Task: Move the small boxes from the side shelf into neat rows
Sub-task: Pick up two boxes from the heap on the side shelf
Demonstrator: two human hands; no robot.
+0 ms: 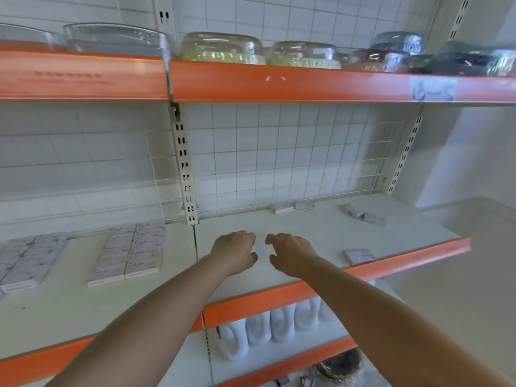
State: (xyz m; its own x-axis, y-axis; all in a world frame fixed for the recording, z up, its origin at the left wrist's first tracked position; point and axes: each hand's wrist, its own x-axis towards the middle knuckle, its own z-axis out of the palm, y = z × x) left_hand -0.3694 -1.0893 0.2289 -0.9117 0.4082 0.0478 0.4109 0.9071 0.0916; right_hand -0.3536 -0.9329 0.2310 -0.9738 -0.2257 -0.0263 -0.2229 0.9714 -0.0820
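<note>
A shop: slotted metal uprights (184, 163) carry white shelves with orange price strips (307, 85), a wire grid back (279, 152), wrapped bowls (223, 48) above, small boxes (131, 252) in rows.

price strip, upper left shelf (81, 79): faint red lettering at about 10 o'clock, too blurred to read
paper label, upper right shelf edge (432, 90): dark handwritten marks at about 2 o'clock, not legible
small boxes in rows, left shelf (129, 254): printed lines on the tops at 9 o'clock, too small to read
loose box near the right shelf edge (358, 256): print on its top at 3 o'clock, unreadable
readable text: none
</note>
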